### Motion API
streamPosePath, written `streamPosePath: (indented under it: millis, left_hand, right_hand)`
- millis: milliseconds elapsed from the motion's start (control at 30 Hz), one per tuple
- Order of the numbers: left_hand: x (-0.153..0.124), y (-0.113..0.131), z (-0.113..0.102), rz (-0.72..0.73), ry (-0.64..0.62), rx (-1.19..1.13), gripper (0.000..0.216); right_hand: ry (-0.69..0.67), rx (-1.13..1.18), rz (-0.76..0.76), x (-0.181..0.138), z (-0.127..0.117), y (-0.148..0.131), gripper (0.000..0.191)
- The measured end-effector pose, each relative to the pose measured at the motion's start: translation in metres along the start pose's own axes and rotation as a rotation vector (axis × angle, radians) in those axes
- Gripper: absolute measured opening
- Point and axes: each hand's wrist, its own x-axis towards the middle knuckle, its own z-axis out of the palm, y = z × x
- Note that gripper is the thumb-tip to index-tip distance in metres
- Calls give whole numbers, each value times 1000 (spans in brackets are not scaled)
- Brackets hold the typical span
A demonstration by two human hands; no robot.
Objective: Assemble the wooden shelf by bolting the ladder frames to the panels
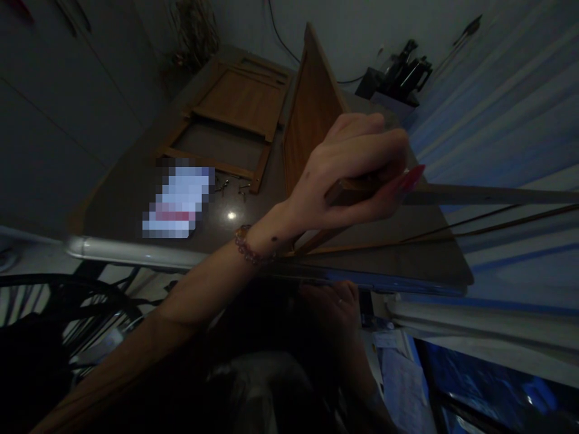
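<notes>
My left hand (357,163) reaches across from the lower left, its fingers wrapped round the near end of a long wooden bar (488,194) that runs off to the right. Just behind it, an upright wooden panel (312,102) stands on the grey table (136,181). In shadow below the table's front edge, my right hand (332,301) is closed; whatever its fingers hold is hidden. Flat wooden frame pieces with a panel (244,99) lie toward the back left. Several small screws (230,185) are scattered near the frame's front corner.
A blurred-out bright sheet or screen (181,199) lies at the table's left front. Black kitchenware (407,75) stands at the back right, beside pale curtains (511,120). A dark chair (90,301) is at lower left, and a dark glossy screen (506,380) at lower right.
</notes>
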Motion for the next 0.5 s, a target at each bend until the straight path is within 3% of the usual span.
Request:
streamPosePath:
  millis: [100, 300, 500]
  left_hand:
    - [0, 0, 1, 1, 10, 20, 60]
    - [0, -3, 1, 91, 98, 24, 52]
    - [0, -3, 3, 67, 67, 57, 57]
  right_hand:
    - [48, -118, -26, 0, -2, 3, 13]
    - [50, -223, 82, -3, 6, 4, 14]
    - [95, -264, 32, 8, 8, -5, 19]
